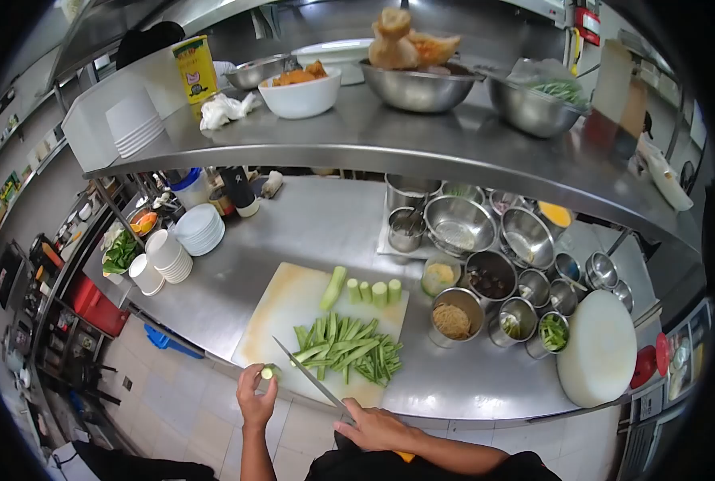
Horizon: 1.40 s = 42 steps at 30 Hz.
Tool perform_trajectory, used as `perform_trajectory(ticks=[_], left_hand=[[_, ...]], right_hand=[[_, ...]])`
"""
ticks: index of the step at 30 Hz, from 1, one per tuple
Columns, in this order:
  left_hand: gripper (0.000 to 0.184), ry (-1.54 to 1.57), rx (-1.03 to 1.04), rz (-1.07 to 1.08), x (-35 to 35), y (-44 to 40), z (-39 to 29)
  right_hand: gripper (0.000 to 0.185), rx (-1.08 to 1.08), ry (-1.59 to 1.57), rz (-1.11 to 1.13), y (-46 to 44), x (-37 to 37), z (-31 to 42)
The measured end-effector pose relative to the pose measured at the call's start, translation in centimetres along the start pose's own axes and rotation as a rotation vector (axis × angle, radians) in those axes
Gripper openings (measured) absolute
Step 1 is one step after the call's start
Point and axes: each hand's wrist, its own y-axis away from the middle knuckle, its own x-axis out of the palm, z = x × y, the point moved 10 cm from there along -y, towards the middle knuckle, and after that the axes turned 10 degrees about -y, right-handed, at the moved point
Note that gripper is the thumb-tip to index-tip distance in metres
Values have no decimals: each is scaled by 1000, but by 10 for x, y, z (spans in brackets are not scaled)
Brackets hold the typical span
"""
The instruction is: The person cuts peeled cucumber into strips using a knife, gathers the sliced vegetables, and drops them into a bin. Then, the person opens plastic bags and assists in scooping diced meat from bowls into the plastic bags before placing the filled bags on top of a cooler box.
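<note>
My left hand (256, 398) pinches a short cucumber piece (268, 373), its pale cut end showing, just off the front left edge of the white cutting board (265, 321). My right hand (371, 426) is closed round the handle of a kitchen knife (313, 378), whose blade points up and left over the board's near edge. On the board lies a heap of green cucumber strips (345, 346). Behind the heap stand several short cucumber chunks (380, 293), with a longer cucumber piece (333, 288) lying to their left.
Right of the board are metal containers, among them a pot of brown paste (456, 316), and a thick round white board (598, 349). Stacked bowls (168, 255) and plates (199, 231) stand at left. Above the counter runs a steel shelf (333, 152) with bowls (416, 88).
</note>
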Motion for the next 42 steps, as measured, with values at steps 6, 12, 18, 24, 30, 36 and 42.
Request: perform_trajectory(ticks=[6, 12, 18, 24, 30, 36, 42], left_hand=[[34, 21, 29, -29, -5, 3, -1], [33, 43, -46, -69, -6, 6, 20], [31, 63, -78, -72, -6, 12, 30], [38, -55, 49, -66, 2, 18, 37], [32, 108, -57, -89, -12, 10, 11], [32, 96, -105, -94, -12, 10, 12], [33, 85, -110, -97, -9, 20, 22]], right_hand=[[34, -135, -24, -105, 3, -15, 3], [30, -118, -115, -72, 4, -11, 2], [36, -6, -10, -50, 9, -9, 3], [44, 90, -9, 3, 4, 0, -3], [44, 80, -90, -11, 2, 1, 6], [40, 79, -165, -17, 2, 1, 3], [41, 92, -146, -27, -2, 8, -18]])
